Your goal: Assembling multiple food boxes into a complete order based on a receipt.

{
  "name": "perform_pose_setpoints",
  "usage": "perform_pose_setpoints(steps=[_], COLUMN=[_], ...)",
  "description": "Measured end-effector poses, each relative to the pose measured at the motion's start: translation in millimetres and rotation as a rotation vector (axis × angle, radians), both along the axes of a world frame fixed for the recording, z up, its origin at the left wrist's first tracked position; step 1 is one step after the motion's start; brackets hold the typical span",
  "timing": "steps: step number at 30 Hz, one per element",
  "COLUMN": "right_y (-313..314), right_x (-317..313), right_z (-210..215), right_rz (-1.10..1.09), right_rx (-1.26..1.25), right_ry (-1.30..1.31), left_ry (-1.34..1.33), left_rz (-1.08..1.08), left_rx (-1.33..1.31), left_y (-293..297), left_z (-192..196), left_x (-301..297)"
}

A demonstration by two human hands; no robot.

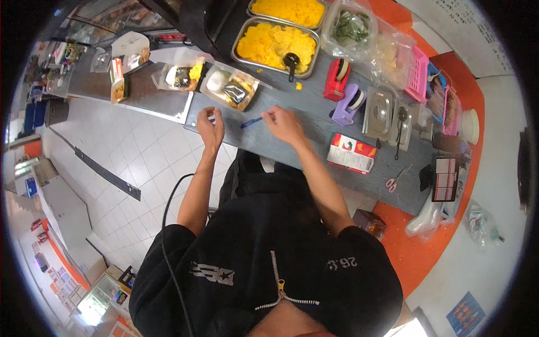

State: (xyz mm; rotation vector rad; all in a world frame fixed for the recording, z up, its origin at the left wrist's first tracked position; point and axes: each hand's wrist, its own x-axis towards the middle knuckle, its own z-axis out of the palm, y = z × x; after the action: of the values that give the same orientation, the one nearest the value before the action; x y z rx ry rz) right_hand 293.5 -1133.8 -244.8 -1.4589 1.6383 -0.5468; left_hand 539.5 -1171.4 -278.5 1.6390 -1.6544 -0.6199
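Two hands (210,126) (283,124), blue pen (251,122) btwn fingers

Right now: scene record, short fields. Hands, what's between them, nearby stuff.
left hand: at counter edge, fingers pinched; held item too small to tell
right hand: on grey counter, fingers curled
between hands: blue pen-like object, lying on counter
ahead: two open food boxes; tray of yellow food with black scoop
right side: red tape dispenser, purple tape dispenser, red-white carton, scissors

Head-worn fisheye, looking straight down, close
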Motion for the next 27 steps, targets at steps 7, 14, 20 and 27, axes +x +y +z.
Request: perform_pose_setpoints(steps=[7, 14, 20, 27], right_y=[-84.1, -68.0, -26.9, 38.5], right_x=[76.0, 51.2, -17.5, -66.2], right_z=[-41.9, -4.8, -20.7, -42.2], right_rz=[-0.071, -0.256, -0.296, -0.327], right_rx=[0.222, 0.242, 0.267, 0.217], right_ry=[0.278, 0.493, 0.622, 0.623], left_ry=[-0.268, -0.416, -0.222, -0.028], left_rz=[-0.021, -0.277, -0.404, -0.467], left_rx=[-0.302, -0.018, 0.101, 0.100], left_y=[-103.5, -111.0, -87.3, -59.1], left_z=[11.4, 6.3, -36.0, -26.9], left_x=[28.5, 20.1, -34.3, -86.1])
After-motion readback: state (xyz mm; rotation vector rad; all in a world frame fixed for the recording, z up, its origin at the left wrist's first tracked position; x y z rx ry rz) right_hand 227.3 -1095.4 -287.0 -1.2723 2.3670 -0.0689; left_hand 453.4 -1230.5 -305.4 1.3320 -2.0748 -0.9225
